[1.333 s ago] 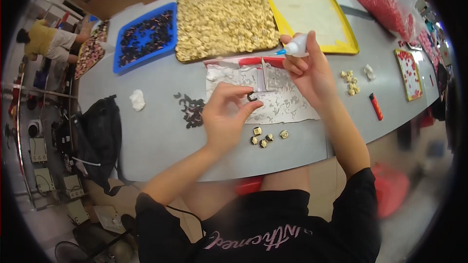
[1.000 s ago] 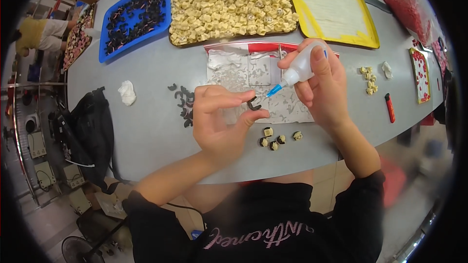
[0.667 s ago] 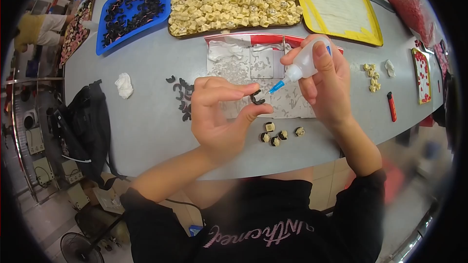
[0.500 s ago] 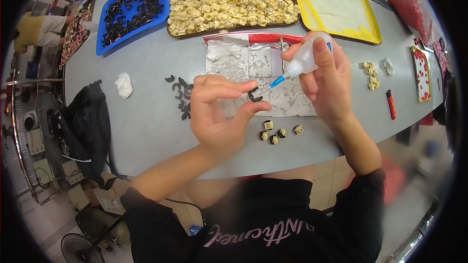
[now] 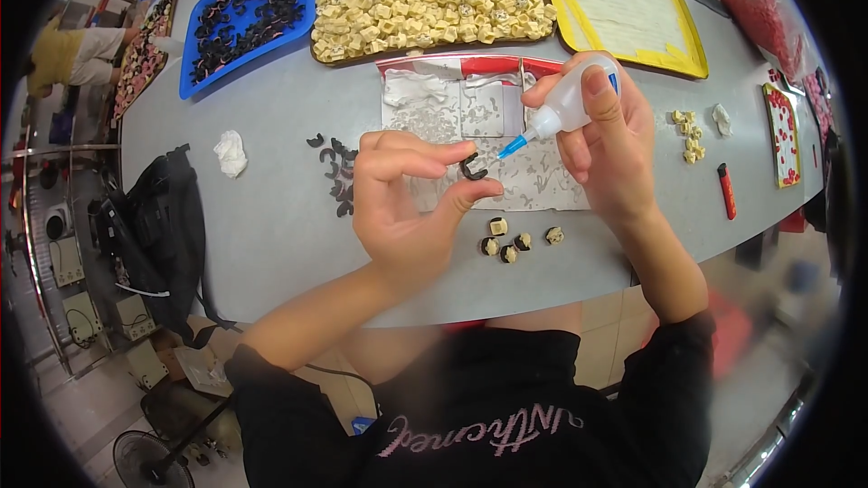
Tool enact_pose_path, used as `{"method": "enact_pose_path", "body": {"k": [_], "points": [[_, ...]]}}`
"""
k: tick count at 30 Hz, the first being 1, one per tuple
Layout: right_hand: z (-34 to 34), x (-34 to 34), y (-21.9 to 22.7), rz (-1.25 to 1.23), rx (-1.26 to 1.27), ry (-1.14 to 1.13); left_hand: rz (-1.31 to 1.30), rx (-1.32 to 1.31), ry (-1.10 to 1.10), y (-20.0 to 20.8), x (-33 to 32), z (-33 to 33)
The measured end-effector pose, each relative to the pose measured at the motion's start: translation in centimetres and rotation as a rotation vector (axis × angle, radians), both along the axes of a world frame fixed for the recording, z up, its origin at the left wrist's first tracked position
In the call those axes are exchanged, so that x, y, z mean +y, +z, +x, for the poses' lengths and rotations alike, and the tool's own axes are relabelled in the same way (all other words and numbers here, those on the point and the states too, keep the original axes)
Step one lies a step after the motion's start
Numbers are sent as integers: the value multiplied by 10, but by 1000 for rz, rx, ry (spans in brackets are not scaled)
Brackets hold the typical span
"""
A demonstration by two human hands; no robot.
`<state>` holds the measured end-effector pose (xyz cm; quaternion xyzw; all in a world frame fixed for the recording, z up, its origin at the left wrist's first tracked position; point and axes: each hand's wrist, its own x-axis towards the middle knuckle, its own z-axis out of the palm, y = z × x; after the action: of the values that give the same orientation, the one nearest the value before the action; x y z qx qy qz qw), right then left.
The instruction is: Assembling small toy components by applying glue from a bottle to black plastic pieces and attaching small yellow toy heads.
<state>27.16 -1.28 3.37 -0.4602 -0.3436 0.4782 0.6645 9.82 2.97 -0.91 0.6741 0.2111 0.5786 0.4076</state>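
Between thumb and forefinger, my left hand (image 5: 402, 194) pinches a small black C-shaped piece (image 5: 472, 166), its gap facing right. My right hand (image 5: 610, 140) grips a white squeeze bottle (image 5: 570, 107) with a blue nozzle tip, tilted down to the left. The tip sits just right of the black piece, close to its gap; I cannot tell whether they touch. Beneath both hands lies a white sheet (image 5: 542, 185) with grey smears. Several cream pieces with black parts (image 5: 509, 254) rest on the table in front of it. More black curved pieces (image 5: 342, 172) lie left of my left hand.
At the back stand a blue tray (image 5: 201, 41) of black pieces, a heap of cream pieces (image 5: 434, 0) and a yellow-rimmed tray (image 5: 692, 50). Crumpled tissue (image 5: 231, 155) and a black bag (image 5: 163, 226) are at left. A red lighter (image 5: 727, 192) and loose cream pieces (image 5: 689, 137) lie right.
The black piece has turned slightly in my left fingers, and the nozzle tip has moved slightly left, closer to it. Both hands keep their hold.
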Motion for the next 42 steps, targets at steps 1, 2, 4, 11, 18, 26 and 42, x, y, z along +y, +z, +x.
{"method": "enact_pose_path", "body": {"k": [1, 2, 4, 11, 18, 26, 42], "points": [[1, 0, 0, -4, -7, 1, 4, -1, -1, 0, 0, 0], [1, 0, 0, -8, -14, 2, 8, -2, -3, 0, 0, 1], [1, 0, 0, -4, -9, 3, 8, 1, -7, 1, 1, 1], [-1, 0, 1, -15, -23, 17, 25, 9, -8, 1, 1, -1], [-1, 0, 0, -14, -23, 30, 20, -2, -14, 1, 1, -1], [-5, 1, 0, -27, -122, 12, 66, 130, -22, 2, 1, -6], [3, 1, -1, -31, -26, 28, 40, 6, 14, 1, 1, -1]]}}
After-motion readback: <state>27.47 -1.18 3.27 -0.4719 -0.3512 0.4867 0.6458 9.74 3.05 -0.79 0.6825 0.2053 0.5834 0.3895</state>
